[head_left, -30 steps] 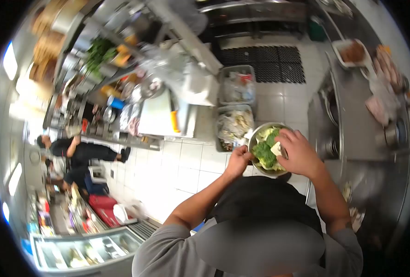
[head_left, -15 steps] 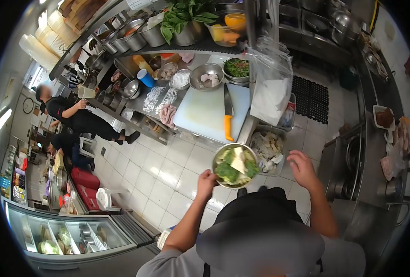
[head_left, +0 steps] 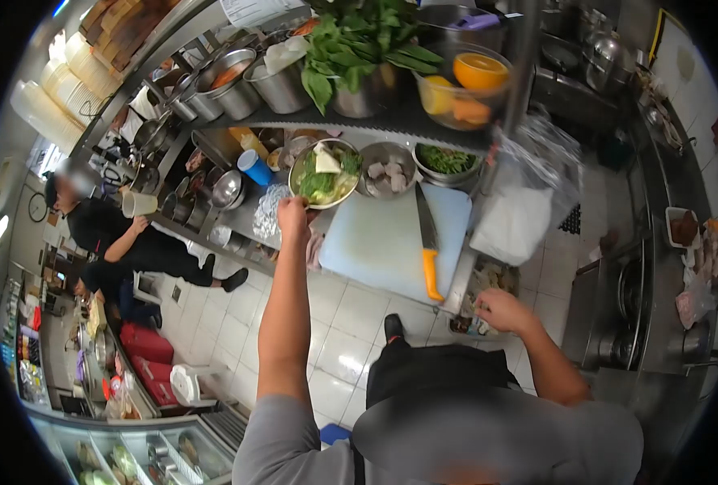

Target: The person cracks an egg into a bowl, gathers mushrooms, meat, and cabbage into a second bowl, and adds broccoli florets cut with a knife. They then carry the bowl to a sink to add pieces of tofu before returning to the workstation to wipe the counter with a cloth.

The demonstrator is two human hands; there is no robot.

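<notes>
My left hand (head_left: 292, 218) grips the near rim of a metal bowl (head_left: 314, 192) holding green vegetables and a pale yellow block. This bowl is at the back left of the white cutting board (head_left: 367, 234), beside a bowl of pale pink pieces (head_left: 389, 174). On the board's right side lies a knife with an orange handle (head_left: 430, 271). Low on the right, my right hand (head_left: 500, 309) is over the edge of a bin of scraps (head_left: 492, 279), its fingers bent together; whether anything small is between them is unclear.
A shelf (head_left: 294, 117) with metal pots, leafy greens (head_left: 359, 48) and a bowl of oranges (head_left: 464, 85) spans above the counter. A plastic bag (head_left: 520, 210) hangs at the right. Another person in black (head_left: 100, 210) stands at the left, holding a container.
My left hand and the bowl have moved forward from in front of my body to the counter. My right hand has come lower and its fingers have drawn together. My view is nearer the counter.
</notes>
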